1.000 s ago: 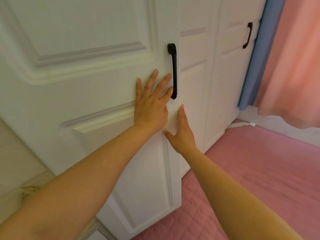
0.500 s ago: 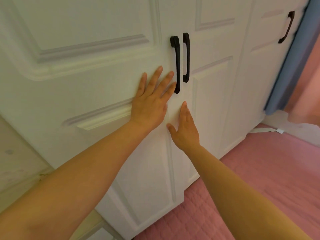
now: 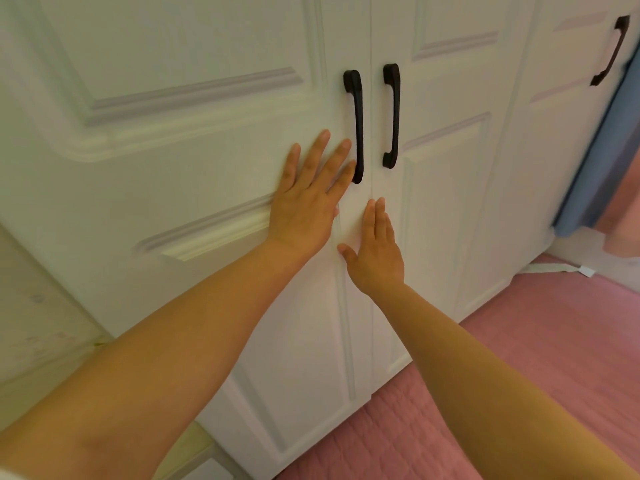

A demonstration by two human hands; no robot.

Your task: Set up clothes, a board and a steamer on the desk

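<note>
Against the white wardrobe (image 3: 207, 174) both hands lie flat. The left hand (image 3: 304, 206) rests on the left door (image 3: 173, 98), its fingers (image 3: 317, 150) straight and spread, with the tips just beside the black left handle (image 3: 356, 126). The right hand (image 3: 377, 254) rests lower down, right where the two doors meet, with its fingers straight and close together and its thumb out to the side. Neither hand holds anything. The right door (image 3: 450, 188) has its own black handle (image 3: 393, 116), and both doors look shut, so what is inside is hidden. Another door farther right has a third handle (image 3: 611, 50). Clothes, board and steamer are not in view. Pink quilted bedding (image 3: 519, 358) lies below the doors, and blue and pink curtains (image 3: 602, 161) hang at the far right.
</note>
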